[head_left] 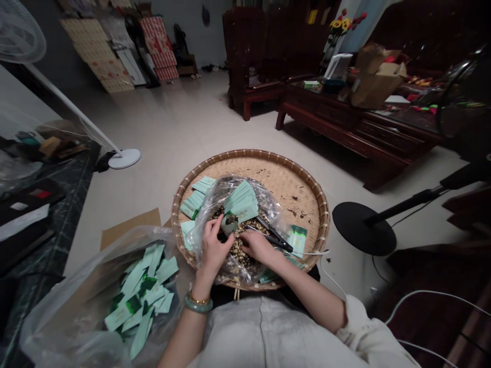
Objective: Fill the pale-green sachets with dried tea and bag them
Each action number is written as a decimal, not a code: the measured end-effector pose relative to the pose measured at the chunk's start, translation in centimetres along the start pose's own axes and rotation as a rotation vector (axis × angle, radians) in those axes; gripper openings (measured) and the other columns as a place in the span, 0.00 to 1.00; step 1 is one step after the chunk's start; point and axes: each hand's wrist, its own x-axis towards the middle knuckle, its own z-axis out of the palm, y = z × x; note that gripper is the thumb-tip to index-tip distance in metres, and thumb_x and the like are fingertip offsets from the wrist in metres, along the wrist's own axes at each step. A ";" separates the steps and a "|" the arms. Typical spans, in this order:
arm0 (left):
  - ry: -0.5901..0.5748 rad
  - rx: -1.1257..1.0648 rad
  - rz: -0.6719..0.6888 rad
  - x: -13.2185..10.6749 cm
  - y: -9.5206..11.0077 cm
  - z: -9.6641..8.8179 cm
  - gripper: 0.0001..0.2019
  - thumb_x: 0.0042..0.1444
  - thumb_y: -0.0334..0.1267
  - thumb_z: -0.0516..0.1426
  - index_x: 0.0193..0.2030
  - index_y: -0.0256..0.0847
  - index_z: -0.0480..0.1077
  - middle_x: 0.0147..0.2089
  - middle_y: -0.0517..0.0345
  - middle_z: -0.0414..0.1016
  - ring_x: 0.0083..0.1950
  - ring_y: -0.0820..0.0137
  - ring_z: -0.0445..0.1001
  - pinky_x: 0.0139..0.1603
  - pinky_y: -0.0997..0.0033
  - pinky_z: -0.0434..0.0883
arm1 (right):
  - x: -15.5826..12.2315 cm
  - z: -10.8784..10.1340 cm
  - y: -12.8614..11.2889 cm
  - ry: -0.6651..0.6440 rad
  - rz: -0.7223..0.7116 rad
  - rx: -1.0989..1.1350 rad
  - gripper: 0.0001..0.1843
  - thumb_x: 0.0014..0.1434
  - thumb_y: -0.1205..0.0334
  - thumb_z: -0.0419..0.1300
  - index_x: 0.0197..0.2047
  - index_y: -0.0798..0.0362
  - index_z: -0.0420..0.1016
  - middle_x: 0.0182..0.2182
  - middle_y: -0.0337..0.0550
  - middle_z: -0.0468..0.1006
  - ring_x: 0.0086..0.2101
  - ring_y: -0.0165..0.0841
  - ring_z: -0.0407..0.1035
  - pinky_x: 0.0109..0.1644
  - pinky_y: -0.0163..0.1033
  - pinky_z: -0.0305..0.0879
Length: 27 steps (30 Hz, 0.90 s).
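Note:
My left hand [215, 243] is closed around a small pale green packet [230, 225], whose mouth is open and shows something dark inside. My right hand [259, 247] dips its curled fingers into loose dried tea-like bits [241, 255]; whatever they pinch is hidden. The bits lie in a clear plastic bag [205, 207] spread open on a round woven tray [303, 186]. A fanned stack of flat green packets [242, 200] rests on the bits. Beside my right hand lies a black tong-like tool [278, 239] with a white cord.
More green packets [192, 204] lie along the tray's left side, and one [298, 237] at its right. A large plastic bag [80, 296] at lower left holds many packets. Fan bases stand left [125, 158] and right [364, 227]. Behind is a dark wooden table [345, 122].

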 end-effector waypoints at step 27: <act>-0.069 -0.007 0.074 -0.2 0.0 0.0 0.30 0.49 0.31 0.59 0.61 0.43 0.61 0.47 0.51 0.65 0.49 0.63 0.69 0.51 0.59 0.69 | -0.7 -7.9 -3.4 0.416 -0.128 0.399 0.08 0.51 0.71 0.59 0.33 0.54 0.79 0.30 0.41 0.79 0.29 0.29 0.71 0.33 0.33 0.67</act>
